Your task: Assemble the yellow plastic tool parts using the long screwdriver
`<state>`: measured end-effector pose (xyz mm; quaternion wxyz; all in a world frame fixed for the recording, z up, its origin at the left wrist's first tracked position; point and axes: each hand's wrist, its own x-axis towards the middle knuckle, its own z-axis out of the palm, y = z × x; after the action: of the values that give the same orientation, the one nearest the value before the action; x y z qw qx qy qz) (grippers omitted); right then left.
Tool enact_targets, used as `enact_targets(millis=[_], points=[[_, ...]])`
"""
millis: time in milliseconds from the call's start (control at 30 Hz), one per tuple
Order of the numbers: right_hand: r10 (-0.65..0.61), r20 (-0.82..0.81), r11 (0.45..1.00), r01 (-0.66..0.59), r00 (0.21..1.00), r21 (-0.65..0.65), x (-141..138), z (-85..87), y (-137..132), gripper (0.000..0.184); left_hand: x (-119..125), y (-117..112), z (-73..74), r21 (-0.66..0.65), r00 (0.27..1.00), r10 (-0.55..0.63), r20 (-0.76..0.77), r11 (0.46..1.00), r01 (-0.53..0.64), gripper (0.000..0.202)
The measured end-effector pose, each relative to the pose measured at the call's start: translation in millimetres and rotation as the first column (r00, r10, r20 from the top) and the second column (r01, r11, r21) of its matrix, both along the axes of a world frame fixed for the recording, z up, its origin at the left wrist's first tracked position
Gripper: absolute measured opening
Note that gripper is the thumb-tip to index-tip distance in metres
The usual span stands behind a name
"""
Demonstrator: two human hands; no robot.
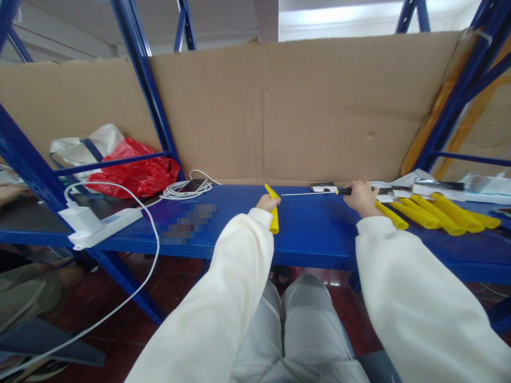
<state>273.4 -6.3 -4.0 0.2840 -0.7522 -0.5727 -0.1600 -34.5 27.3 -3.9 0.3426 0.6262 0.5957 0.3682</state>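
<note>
My left hand [266, 202] is closed around a yellow tube [273, 215] that stands tilted on the blue shelf [315, 234]. My right hand [362, 197] grips the black handle of a long thin metal rod tool [309, 193], whose shaft lies level and points left toward the tube's top end. Both arms wear white sleeves. Several more yellow tubes [439, 213] lie in a row on the shelf just right of my right hand.
A cardboard sheet [303, 111] backs the shelf between blue rack posts. At left are a white power strip [99, 223], a coiled white cable with a phone [191, 187], and a red plastic bag [136, 173]. Flat packets [431, 186] lie at far right.
</note>
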Motion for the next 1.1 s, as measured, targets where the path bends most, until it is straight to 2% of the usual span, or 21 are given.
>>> enact_targets(millis=[567, 833, 967, 1100], points=[[0.016, 0.044, 1.000, -0.016, 0.999, 0.006, 6.6, -4.7, 5.4, 0.036, 1.3, -3.4, 3.0, -0.013, 1.000, 0.023, -0.017, 1.000, -0.023, 0.010], [0.051, 0.069, 0.995, -0.057, 0.996, 0.086, 9.4, -6.8, 9.3, 0.033, -0.1, -1.2, 1.2, -0.012, 0.999, 0.012, -0.034, 1.000, -0.013, 0.009], [0.065, 0.096, 0.990, -0.076, 0.993, 0.118, 8.4, -4.9, 8.1, 0.032, -0.2, 0.2, 0.3, -0.013, 0.999, 0.013, -0.030, 1.000, -0.013, 0.008], [0.039, 0.129, 0.995, -0.051, 0.991, 0.091, 3.2, -0.8, 1.8, 0.031, -0.1, -0.1, 0.2, -0.016, 1.000, 0.014, 0.001, 1.000, -0.014, 0.009]])
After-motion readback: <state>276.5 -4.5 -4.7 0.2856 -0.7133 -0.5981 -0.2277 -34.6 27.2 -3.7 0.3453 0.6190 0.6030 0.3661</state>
